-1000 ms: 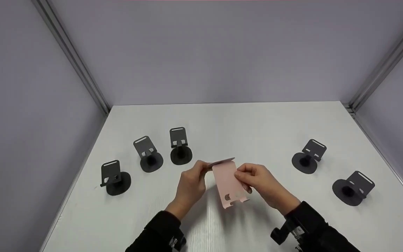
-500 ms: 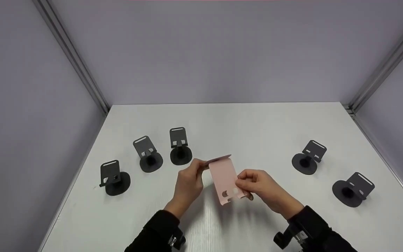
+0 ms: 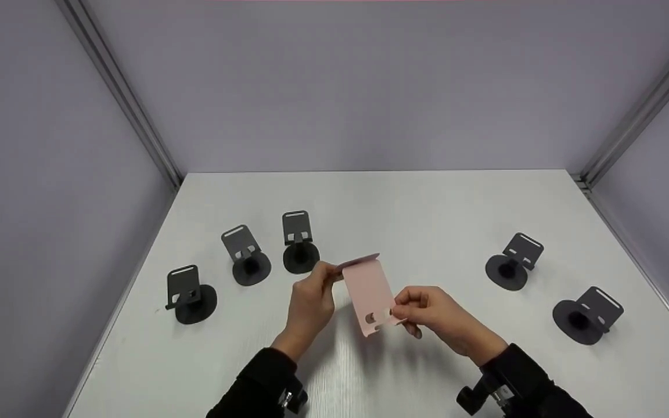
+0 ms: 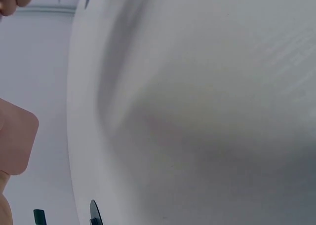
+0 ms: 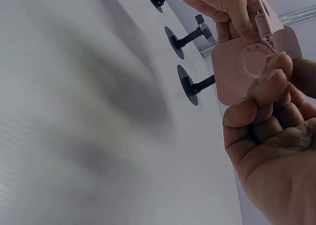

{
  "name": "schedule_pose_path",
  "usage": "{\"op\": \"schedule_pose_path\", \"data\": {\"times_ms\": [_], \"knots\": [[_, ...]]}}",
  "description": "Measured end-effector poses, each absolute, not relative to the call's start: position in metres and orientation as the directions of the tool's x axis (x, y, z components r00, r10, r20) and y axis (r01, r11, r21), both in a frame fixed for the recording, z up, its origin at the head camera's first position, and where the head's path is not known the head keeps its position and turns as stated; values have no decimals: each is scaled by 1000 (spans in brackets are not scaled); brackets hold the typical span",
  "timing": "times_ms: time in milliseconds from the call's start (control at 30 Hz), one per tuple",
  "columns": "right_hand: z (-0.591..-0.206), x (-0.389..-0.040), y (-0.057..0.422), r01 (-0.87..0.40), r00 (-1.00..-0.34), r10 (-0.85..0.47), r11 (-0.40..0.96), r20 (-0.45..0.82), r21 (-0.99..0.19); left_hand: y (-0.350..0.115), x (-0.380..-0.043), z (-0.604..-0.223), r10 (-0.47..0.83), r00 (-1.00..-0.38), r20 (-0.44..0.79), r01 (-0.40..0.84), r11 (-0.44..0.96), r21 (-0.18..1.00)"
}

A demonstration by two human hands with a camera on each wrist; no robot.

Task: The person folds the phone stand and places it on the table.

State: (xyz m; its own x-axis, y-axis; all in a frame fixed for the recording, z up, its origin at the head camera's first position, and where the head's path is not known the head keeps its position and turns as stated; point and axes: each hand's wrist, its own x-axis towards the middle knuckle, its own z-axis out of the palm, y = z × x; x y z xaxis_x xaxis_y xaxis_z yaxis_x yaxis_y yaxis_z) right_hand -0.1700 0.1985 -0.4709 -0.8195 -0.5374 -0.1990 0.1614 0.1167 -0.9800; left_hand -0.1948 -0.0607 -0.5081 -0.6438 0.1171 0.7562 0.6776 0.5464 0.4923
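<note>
A pink folding phone stand is held above the white table in the head view, its cut-out plate slanting down toward me. My left hand grips the stand's other plate at the upper left. My right hand pinches the lower right edge of the slanted plate, near its cut-outs and small hooks. From the right wrist, the square pink base and a hinge show behind my right fingers, with left-hand fingers around the hinge. Only a pink corner shows in the left wrist view.
Black phone stands with round bases stand on the white table. Three are at the left, including one nearest the left edge; two are at the right, including one near the right edge. Grey walls enclose the back and sides.
The pink phone stand and my left hand have shifted slightly left. My right hand has moved down along the plate's right edge toward its hooked end. The black stands have stayed put.
</note>
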Motion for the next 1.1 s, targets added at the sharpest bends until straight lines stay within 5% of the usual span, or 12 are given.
{"op": "schedule_pose_path", "data": {"times_ms": [1100], "knots": [[-458, -167, 197, 76, -818, -558, 141, -143, -987, -54, -186, -506, 4, -781, 624, 529, 536, 658]]}}
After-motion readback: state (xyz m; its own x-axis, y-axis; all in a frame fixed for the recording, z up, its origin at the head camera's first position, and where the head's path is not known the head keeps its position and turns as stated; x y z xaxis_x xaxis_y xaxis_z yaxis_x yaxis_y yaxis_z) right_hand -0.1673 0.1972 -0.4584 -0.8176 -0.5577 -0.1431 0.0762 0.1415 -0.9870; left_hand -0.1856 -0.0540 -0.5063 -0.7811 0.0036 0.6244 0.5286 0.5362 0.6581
